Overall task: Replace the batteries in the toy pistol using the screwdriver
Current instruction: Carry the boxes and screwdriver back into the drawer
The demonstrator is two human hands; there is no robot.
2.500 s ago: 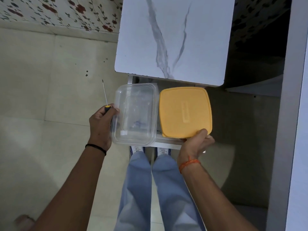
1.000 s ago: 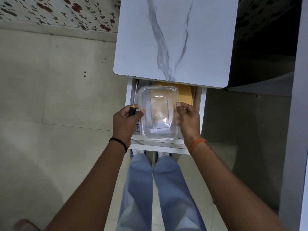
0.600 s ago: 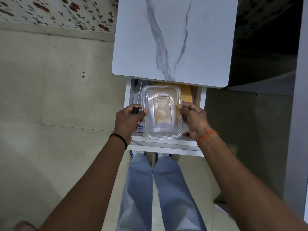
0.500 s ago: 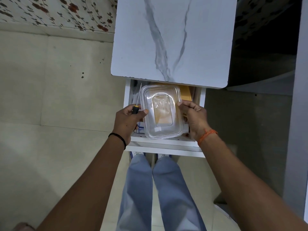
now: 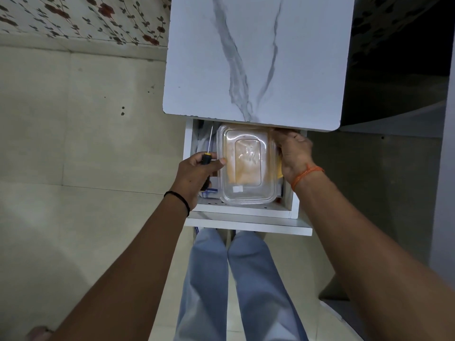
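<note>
My left hand (image 5: 195,174) is closed around the screwdriver (image 5: 206,157), whose black-and-yellow handle pokes out of my fist and whose thin shaft points away from me into the open drawer (image 5: 242,214). Its thumb touches the left side of a clear plastic container (image 5: 247,166) that lies in the drawer over a yellow lid (image 5: 279,168). My right hand (image 5: 293,153) grips the container's right edge, fingers reaching under the tabletop. No toy pistol or batteries can be seen.
A white marble-patterned tabletop (image 5: 256,60) overhangs the back of the drawer. Papers or packets (image 5: 209,191) lie in the drawer's left part. My legs in blue jeans (image 5: 236,279) stand right under the drawer front. Tiled floor lies to the left, dark furniture to the right.
The yellow lid went from my right hand into the drawer, and the clear container was set on top of it. Both hands have since slid the container slightly deeper under the tabletop.
</note>
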